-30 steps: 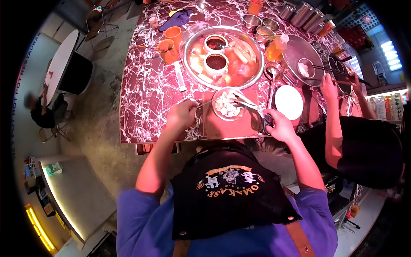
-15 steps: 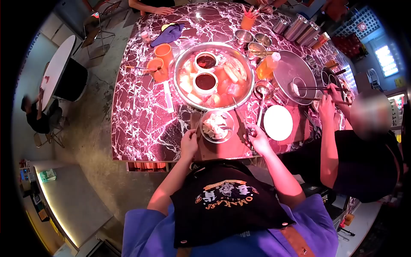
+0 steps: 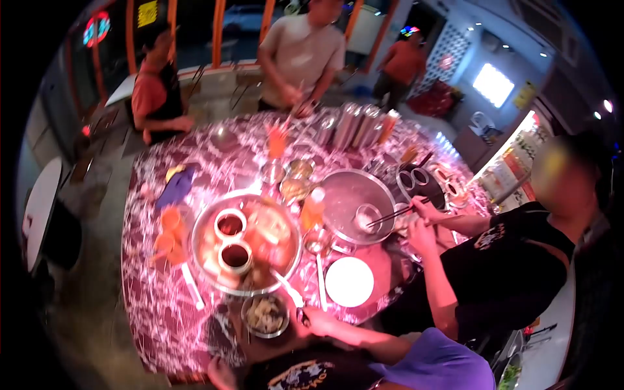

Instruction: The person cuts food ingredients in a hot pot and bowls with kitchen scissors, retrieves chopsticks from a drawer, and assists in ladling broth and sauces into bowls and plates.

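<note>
Where our right hand grips: our right hand (image 3: 316, 320) is closed around the handle of what look like dark-handled scissors (image 3: 288, 288), though blur hides how each finger sits.
Scissors' reach: ahead of the grip and slightly left, the blades cross the near rim of the hotpot pan (image 3: 299, 246); we cannot tell whether their tips touch the food.
Bowl of pieces: just left of the grip, the small round bowl (image 3: 266, 336) stands upright, filled with pale cut pieces (image 3: 265, 313).
Left hand: well left of the grip and nearer our body, our left hand (image 3: 222, 374) is a blur at the near edge of the marbled table (image 3: 153, 312); we cannot tell if it is open, closed or holding something.
Blades' shift: a second ago they were over the bowl with our left hand close by; now they lean over the pan, and that hand has dropped away.
Shift's meaning: we judge that the work has passed from bowl to pan and rests on the right hand alone, with the bowl unsteadied by the left.
Plate and ladle: right of the grip and farther off lies the white plate (image 3: 350, 281), with the ladle (image 3: 320, 276) between it and the pan.
Co-worker's side: well beyond our grip to the right, a co-worker's hands (image 3: 422, 234) hold dark chopsticks (image 3: 396, 214) over the wide metal basin (image 3: 344, 195).
</note>
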Tool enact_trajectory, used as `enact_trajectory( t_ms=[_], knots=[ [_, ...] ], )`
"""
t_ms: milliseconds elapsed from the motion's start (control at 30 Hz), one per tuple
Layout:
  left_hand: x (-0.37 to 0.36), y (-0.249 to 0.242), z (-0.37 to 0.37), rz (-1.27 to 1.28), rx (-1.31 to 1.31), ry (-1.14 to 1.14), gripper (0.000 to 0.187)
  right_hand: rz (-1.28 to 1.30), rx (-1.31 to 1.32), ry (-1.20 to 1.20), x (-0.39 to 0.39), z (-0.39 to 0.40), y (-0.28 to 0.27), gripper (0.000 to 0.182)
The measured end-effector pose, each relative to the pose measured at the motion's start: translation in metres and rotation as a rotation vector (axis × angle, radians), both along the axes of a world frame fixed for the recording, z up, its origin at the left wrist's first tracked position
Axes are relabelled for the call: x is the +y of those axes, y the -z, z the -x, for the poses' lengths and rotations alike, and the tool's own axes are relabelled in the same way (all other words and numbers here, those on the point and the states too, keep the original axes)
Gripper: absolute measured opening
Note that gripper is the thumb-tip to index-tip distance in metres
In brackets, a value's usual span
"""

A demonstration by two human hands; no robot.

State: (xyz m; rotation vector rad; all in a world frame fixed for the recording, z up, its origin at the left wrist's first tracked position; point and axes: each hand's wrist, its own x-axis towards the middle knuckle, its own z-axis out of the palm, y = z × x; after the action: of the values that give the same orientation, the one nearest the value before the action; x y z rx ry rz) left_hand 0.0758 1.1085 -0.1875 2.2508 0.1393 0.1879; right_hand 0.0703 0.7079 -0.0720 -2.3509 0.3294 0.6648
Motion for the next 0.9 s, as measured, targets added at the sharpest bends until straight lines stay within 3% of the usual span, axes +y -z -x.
enact_trajectory(
  t_ms=[33, 67, 133, 167, 200, 233, 300, 333, 367, 400, 433, 467, 533, 567, 600, 667, 700, 767, 867, 900],
  knots=[
    [0.036, 0.047, 0.006, 0.017, -0.159, -0.223, 0.02, 0.021, -0.168, 0.007, -0.002, 0.008, 0.005, 0.041],
    [0.049, -0.016, 0.022, -0.129, -0.042, -0.207, 0.033, 0.103, -0.203, 0.039, 0.0, 0.01, 0.008, 0.04],
    [0.082, -0.023, 0.031, -0.155, 0.008, -0.424, 0.023, 0.007, -0.189, 0.022, -0.014, 0.008, 0.01, 0.041],
    [0.108, -0.001, 0.034, -0.137, 0.074, -0.487, 0.034, -0.085, -0.16, 0.008, -0.012, 0.007, -0.006, 0.042],
    [0.122, 0.035, 0.015, 0.532, 0.098, -0.423, 0.023, -0.338, -0.173, 0.194, -0.007, 0.012, -0.022, 0.043],
    [0.142, 0.081, 0.0, 1.168, 0.136, -0.497, 0.015, -0.115, -0.203, 0.247, 0.001, 0.019, -0.03, 0.046],
    [0.152, 0.034, -0.004, 0.944, 0.376, -0.548, 0.018, -0.064, -0.272, 0.355, 0.013, 0.027, -0.038, 0.04],
    [0.181, 0.05, -0.004, 0.087, 0.454, -0.246, 0.024, -0.095, -0.298, 0.427, 0.026, 0.031, -0.045, 0.037],
    [0.166, 0.008, -0.013, -0.331, 0.539, -0.192, 0.03, -0.123, -0.31, 0.498, 0.041, 0.036, -0.053, 0.034],
    [0.186, 0.051, -0.022, -0.514, 0.715, -0.183, 0.029, -0.181, -0.457, 0.446, 0.061, 0.041, -0.064, 0.032],
    [0.197, 0.055, -0.031, -0.571, 0.853, 0.031, 0.03, -0.216, -0.444, 0.512, 0.076, 0.061, -0.045, 0.029],
    [0.195, 0.057, -0.034, -0.614, 0.797, 0.055, 0.032, -0.225, -0.451, 0.587, 0.08, 0.075, -0.026, 0.027],
    [0.203, 0.063, -0.055, -0.634, 0.962, 0.203, 0.035, -0.436, -0.49, 0.608, 0.108, 0.112, 0.003, 0.023],
    [0.22, 0.104, -0.072, -0.733, 1.029, 0.455, 0.035, -0.346, -0.48, 0.548, 0.128, 0.129, 0.008, 0.023],
    [0.219, 0.095, -0.084, -0.706, 1.236, 0.49, 0.032, -0.26, -0.467, 0.486, 0.145, 0.147, 0.011, 0.024],
    [0.216, 0.045, -0.082, -0.535, 1.177, 0.469, 0.03, -0.27, -0.284, 0.506, 0.179, 0.172, 0.002, 0.027],
    [0.225, 0.045, -0.08, -0.546, 1.178, 0.487, 0.03, -0.271, -0.26, 0.478, 0.191, 0.182, -0.001, 0.028],
    [0.242, 0.046, -0.075, -0.746, 0.858, 0.612, 0.038, -0.255, -0.253, 0.494, 0.207, 0.202, -0.005, 0.028],
    [0.254, 0.092, -0.066, -0.567, 0.642, 0.468, 0.039, -0.269, -0.224, 0.538, 0.22, 0.234, 0.0, 0.029],
    [0.256, 0.12, -0.072, -0.572, 0.631, 0.565, 0.042, -0.211, -0.182, 0.509, 0.22, 0.243, 0.002, 0.028]
  ],
)
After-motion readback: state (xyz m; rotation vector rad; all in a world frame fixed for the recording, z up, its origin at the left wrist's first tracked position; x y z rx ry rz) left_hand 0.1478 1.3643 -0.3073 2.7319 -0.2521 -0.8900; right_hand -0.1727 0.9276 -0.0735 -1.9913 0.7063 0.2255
